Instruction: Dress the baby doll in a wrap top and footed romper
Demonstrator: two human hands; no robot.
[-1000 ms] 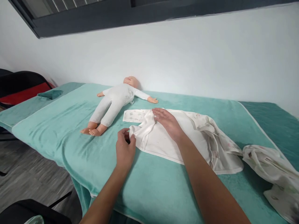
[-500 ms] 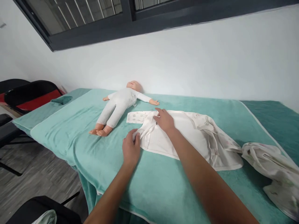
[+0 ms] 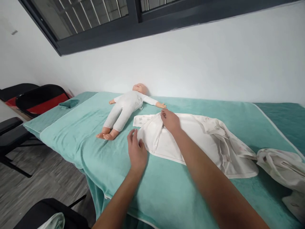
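- White garment [image 3: 165,143] lies spread on the green cover [image 3: 71,140], beside the doll [image 3: 124,105].
- Left hand [image 3: 137,153]: thumb and fingers parted at its left edge, no grip that I see.
- Right hand [image 3: 170,121]: fingers curled at the top edge; whether pinching, I can't tell.
- I'd steady one edge, smooth folds lightly outward.
- Doll close beyond; bundled cloth [image 3: 281,163] crowds the right end; more room nearside.

The right hand [image 3: 171,121] and forearm conceal part of the spread baby shirt [image 3: 196,131], whose printed motifs are too small to identify, while the frame's right edge crops the bundled pale garment [image 3: 283,167], the top edge the barred window [image 3: 95,14], and the bottom edge the nearest black chair [image 3: 43,209].
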